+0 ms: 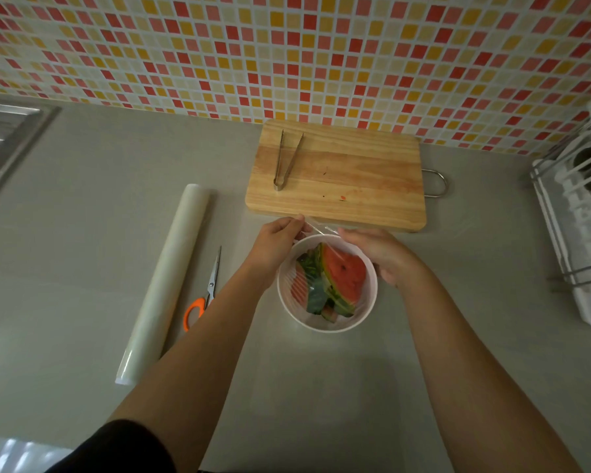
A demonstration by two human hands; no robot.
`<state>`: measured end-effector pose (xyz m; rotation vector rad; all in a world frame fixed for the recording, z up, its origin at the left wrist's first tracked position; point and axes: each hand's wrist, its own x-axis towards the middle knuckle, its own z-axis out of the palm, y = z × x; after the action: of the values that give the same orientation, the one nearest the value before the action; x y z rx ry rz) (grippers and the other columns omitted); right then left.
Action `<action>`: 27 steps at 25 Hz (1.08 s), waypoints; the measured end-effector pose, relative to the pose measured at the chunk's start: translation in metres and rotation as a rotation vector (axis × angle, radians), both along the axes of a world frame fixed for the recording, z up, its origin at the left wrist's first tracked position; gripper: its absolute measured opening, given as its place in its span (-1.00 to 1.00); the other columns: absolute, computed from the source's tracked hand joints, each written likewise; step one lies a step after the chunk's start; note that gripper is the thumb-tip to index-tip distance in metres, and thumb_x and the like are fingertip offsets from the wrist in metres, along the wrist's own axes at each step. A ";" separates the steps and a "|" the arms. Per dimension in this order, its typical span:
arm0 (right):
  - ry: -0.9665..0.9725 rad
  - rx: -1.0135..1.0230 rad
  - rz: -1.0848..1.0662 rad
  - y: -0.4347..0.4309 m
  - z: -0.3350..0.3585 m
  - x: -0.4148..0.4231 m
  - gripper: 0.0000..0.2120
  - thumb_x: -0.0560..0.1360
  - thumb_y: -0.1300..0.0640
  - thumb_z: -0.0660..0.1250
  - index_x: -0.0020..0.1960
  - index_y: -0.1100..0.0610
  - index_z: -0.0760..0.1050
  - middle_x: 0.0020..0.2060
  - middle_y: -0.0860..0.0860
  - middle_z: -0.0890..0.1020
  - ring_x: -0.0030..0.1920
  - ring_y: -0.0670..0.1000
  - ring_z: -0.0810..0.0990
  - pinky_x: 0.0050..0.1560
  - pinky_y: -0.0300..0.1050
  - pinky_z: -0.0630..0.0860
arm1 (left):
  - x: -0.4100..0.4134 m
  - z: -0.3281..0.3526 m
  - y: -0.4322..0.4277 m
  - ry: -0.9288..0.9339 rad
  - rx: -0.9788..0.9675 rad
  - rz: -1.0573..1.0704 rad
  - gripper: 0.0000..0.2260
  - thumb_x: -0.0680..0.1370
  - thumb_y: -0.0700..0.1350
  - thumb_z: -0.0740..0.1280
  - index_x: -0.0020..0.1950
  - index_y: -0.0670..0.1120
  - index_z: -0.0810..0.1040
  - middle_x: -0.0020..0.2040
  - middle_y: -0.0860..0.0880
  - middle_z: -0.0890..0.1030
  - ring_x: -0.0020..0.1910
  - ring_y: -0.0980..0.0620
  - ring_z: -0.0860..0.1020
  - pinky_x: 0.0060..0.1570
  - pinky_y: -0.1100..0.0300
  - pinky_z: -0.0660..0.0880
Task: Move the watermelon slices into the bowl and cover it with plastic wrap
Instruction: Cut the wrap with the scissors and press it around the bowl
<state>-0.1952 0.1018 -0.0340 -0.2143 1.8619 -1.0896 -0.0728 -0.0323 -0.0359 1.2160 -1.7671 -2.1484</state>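
Observation:
A white bowl [325,324] stands on the grey counter and holds watermelon slices [342,278] with red flesh and green rind. A clear sheet of plastic wrap [318,230] lies stretched over the bowl. My left hand [277,240] pinches the far edge of the sheet just beyond the bowl's rim. My right hand [379,250] lies against the bowl's right side, fingers curved round the rim over the wrap.
A wooden cutting board [338,179] with metal tongs [285,162] lies behind the bowl. A roll of plastic wrap [166,281] and orange-handled scissors [203,295] lie to the left. A sink [4,141] is far left, a white dish rack [580,213] far right.

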 end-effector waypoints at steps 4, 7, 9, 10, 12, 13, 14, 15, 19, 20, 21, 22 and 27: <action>0.018 -0.081 -0.137 -0.006 -0.004 0.002 -0.91 0.36 0.06 0.46 -0.25 0.07 0.63 -0.29 0.05 0.69 -0.20 0.11 0.65 -0.13 -0.03 0.57 | 0.000 -0.001 0.003 -0.033 -0.037 0.025 -0.69 0.58 0.04 0.26 -0.26 -0.07 0.63 -0.29 -0.05 0.62 -0.23 -0.05 0.58 -0.08 0.02 0.56; -0.036 -0.096 -0.192 -0.006 -0.008 0.004 -0.90 0.38 0.07 0.42 -0.26 0.09 0.63 -0.34 0.04 0.67 -0.25 0.08 0.63 -0.22 -0.10 0.54 | 0.004 -0.002 0.004 -0.041 -0.034 0.024 -0.72 0.56 0.00 0.30 -0.25 -0.12 0.64 -0.30 -0.10 0.61 -0.26 -0.08 0.57 -0.16 0.05 0.53; -0.061 -0.078 -0.224 -0.007 -0.010 0.007 -0.83 0.36 0.00 0.41 -0.15 0.08 0.63 -0.12 0.09 0.66 -0.04 0.13 0.61 0.06 0.05 0.52 | 0.005 -0.004 0.006 -0.030 -0.043 0.046 -0.73 0.56 0.00 0.30 -0.25 -0.11 0.62 -0.28 -0.12 0.59 -0.25 -0.08 0.55 -0.15 0.04 0.52; -0.062 -0.065 -0.244 -0.008 -0.011 0.009 -0.77 0.34 -0.04 0.40 -0.10 0.08 0.62 -0.04 0.11 0.65 0.05 0.16 0.59 0.18 0.13 0.48 | 0.004 -0.005 0.007 -0.026 -0.043 0.060 -0.73 0.57 0.00 0.29 -0.25 -0.11 0.62 -0.26 -0.13 0.59 -0.25 -0.07 0.55 -0.14 0.04 0.52; -0.065 -0.053 -0.284 -0.009 -0.012 0.012 -0.77 0.36 -0.05 0.38 -0.09 0.08 0.60 -0.01 0.14 0.64 0.09 0.20 0.58 0.24 0.22 0.43 | 0.002 -0.005 0.009 -0.028 -0.035 0.088 -0.73 0.57 0.00 0.29 -0.26 -0.08 0.63 -0.27 -0.11 0.60 -0.26 -0.05 0.56 -0.16 0.08 0.52; -0.072 -0.047 -0.300 -0.009 -0.013 0.012 -0.79 0.38 -0.05 0.37 -0.11 0.08 0.59 -0.02 0.15 0.63 0.10 0.21 0.58 0.24 0.24 0.43 | 0.002 -0.006 0.009 -0.037 -0.036 0.097 -0.73 0.56 0.00 0.28 -0.25 -0.07 0.64 -0.27 -0.09 0.61 -0.27 -0.03 0.57 -0.19 0.12 0.52; -0.081 -0.035 -0.311 -0.009 -0.015 0.011 -0.80 0.39 -0.05 0.37 -0.11 0.08 0.58 -0.01 0.15 0.63 0.11 0.22 0.57 0.25 0.24 0.42 | 0.002 -0.006 0.010 -0.046 -0.032 0.103 -0.73 0.56 0.01 0.28 -0.23 -0.08 0.65 -0.28 -0.09 0.63 -0.28 -0.01 0.58 -0.23 0.16 0.53; -0.094 -0.017 -0.317 -0.009 -0.016 0.010 -0.79 0.41 -0.05 0.36 -0.09 0.08 0.59 -0.01 0.15 0.63 0.10 0.21 0.57 0.25 0.23 0.42 | 0.003 -0.006 0.010 -0.051 -0.020 0.105 -0.73 0.56 0.01 0.28 -0.20 -0.10 0.67 -0.27 -0.09 0.63 -0.29 0.00 0.59 -0.26 0.18 0.53; -0.193 0.033 -0.297 -0.011 -0.013 0.007 -0.78 0.43 -0.06 0.35 -0.18 0.10 0.57 -0.11 0.14 0.62 0.02 0.19 0.59 0.24 0.21 0.45 | 0.005 -0.008 0.012 -0.084 0.057 0.139 -0.76 0.54 -0.01 0.30 -0.13 -0.11 0.70 -0.21 -0.13 0.66 -0.25 -0.04 0.62 -0.17 0.09 0.56; -0.196 0.056 -0.296 -0.011 -0.013 0.007 -0.78 0.41 -0.06 0.36 -0.16 0.11 0.55 -0.07 0.15 0.61 0.05 0.21 0.58 0.25 0.21 0.44 | 0.004 -0.008 0.012 -0.098 0.062 0.156 -0.80 0.53 -0.06 0.32 -0.10 -0.11 0.70 -0.20 -0.13 0.66 -0.22 -0.05 0.61 -0.14 0.08 0.56; -0.197 0.078 -0.296 -0.011 -0.012 0.007 -0.77 0.39 -0.05 0.37 -0.11 0.11 0.55 -0.01 0.17 0.61 0.09 0.22 0.56 0.25 0.20 0.43 | 0.002 -0.009 0.011 -0.108 0.062 0.169 -0.83 0.52 -0.12 0.32 -0.03 -0.12 0.69 -0.16 -0.11 0.65 -0.17 -0.06 0.61 -0.12 0.09 0.55; -0.193 0.082 -0.301 -0.012 -0.011 0.007 -0.78 0.37 -0.02 0.37 -0.07 0.09 0.56 0.04 0.17 0.61 0.11 0.22 0.56 0.25 0.20 0.43 | 0.000 -0.009 0.010 -0.110 0.071 0.178 -0.81 0.52 -0.17 0.31 0.06 -0.13 0.67 -0.10 -0.10 0.65 -0.12 -0.05 0.60 -0.11 0.10 0.56; -0.176 -0.008 -0.319 -0.018 -0.012 0.003 -0.48 0.38 0.31 0.23 0.32 0.05 0.40 0.00 0.05 0.63 0.09 0.15 0.58 0.22 0.13 0.47 | -0.002 -0.004 0.009 -0.072 0.137 0.200 -0.67 0.50 -0.33 0.18 0.06 -0.03 0.64 -0.04 -0.10 0.62 -0.08 -0.09 0.62 -0.30 0.21 0.58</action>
<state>-0.1918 0.0837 -0.0460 0.1766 1.7696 -1.2870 -0.0743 -0.0233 -0.0404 1.4517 -1.4713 -2.1633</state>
